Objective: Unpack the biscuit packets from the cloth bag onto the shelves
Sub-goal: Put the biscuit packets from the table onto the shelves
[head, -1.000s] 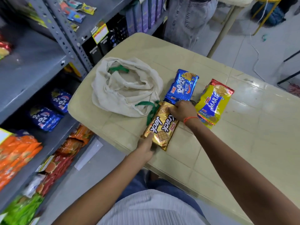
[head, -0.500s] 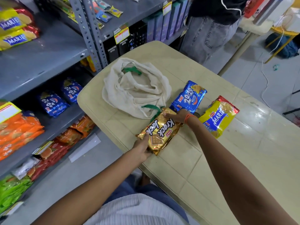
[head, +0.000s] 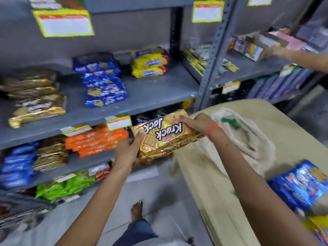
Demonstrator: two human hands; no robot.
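While we face the shelves (head: 145, 96), we hold the gold packet (head: 165, 134) in mid-air between both hands, just off the table (head: 284, 125) edge. Our left hand (head: 126, 151) pinches its end at 9 o'clock, thumb on top; our right hand (head: 197, 123) closes over the end at 3 o'clock. At 4 o'clock of it the bag (head: 248, 139) lies slack, a blue packet (head: 301, 183) beyond. Gold packets (head: 35, 102) sit at 10 o'clock. It looks light, its film slippery, its biscuits brittle; we judge the ends the safest hold.
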